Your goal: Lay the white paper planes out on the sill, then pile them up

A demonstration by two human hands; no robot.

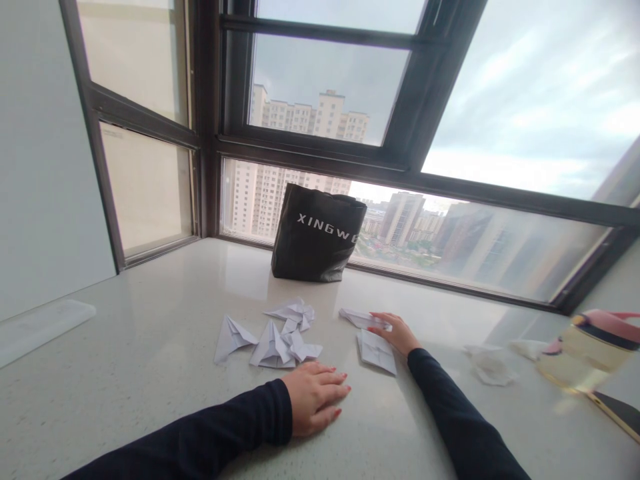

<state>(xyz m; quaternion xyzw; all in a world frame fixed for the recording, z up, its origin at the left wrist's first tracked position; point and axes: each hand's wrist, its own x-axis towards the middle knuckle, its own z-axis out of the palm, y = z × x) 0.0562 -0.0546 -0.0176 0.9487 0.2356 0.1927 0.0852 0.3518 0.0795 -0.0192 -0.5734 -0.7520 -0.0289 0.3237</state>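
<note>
Left hand (314,399) flat, right hand (397,333) pinching paper (357,319)

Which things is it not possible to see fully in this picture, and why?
Head view:
Black bag: contents, hidden by its front.
Left hand: palm, hidden by its back.
Narrow folded paper: one end, covered by the right hand.
Dark flat object: part, cut off by the right edge.

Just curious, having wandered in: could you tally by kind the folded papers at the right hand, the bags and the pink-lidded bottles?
Folded papers at the right hand: 2, one slim, one square
Black bag: 1
Pink-lidded bottle: 1
Total: 4
</note>
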